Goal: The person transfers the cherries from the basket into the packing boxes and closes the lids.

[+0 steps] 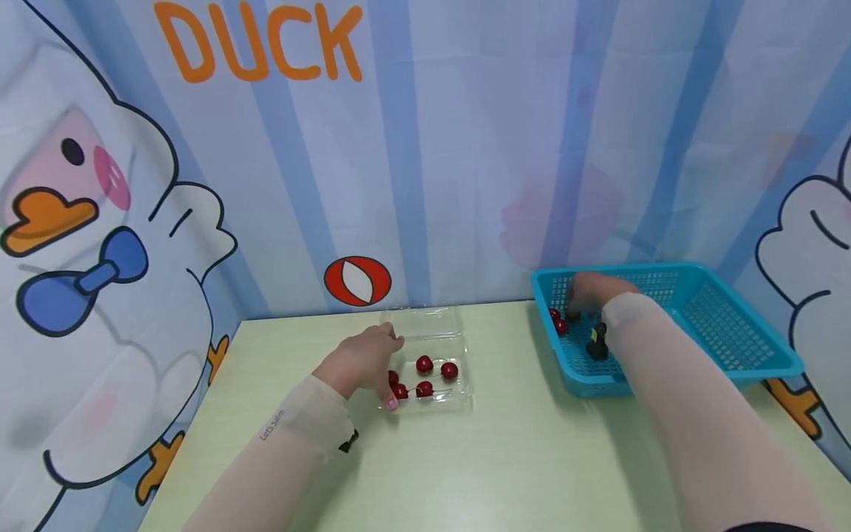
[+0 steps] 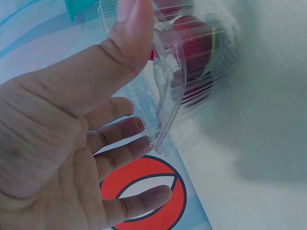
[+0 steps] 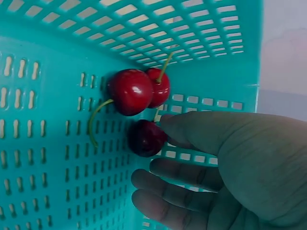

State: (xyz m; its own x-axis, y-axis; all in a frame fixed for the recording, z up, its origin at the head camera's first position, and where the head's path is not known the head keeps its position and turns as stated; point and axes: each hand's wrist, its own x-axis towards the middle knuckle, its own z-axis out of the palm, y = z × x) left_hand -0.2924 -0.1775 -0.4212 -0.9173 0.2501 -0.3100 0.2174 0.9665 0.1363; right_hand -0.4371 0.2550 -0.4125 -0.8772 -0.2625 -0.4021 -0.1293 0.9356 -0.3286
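Note:
My left hand (image 1: 367,362) lies along the left side of a clear plastic clamshell box (image 1: 459,403), its lid folded back. The thumb touches the near left corner; the other fingers stretch fairly straight along the side, their tips at the plastic in the left wrist view. Several red cherries (image 1: 424,363) with stems lie inside. My right hand (image 1: 594,290) reaches into the left end of a blue plastic basket (image 1: 731,325). There its thumb and index finger pinch a dark red cherry (image 3: 145,139) at its edge, close against two other cherries (image 3: 130,92).
Box and basket stand on a pale table (image 1: 518,443), the basket at the back right. A curtain (image 1: 459,148) with duck drawings hangs directly behind the table. The basket's slotted walls rise around my right hand.

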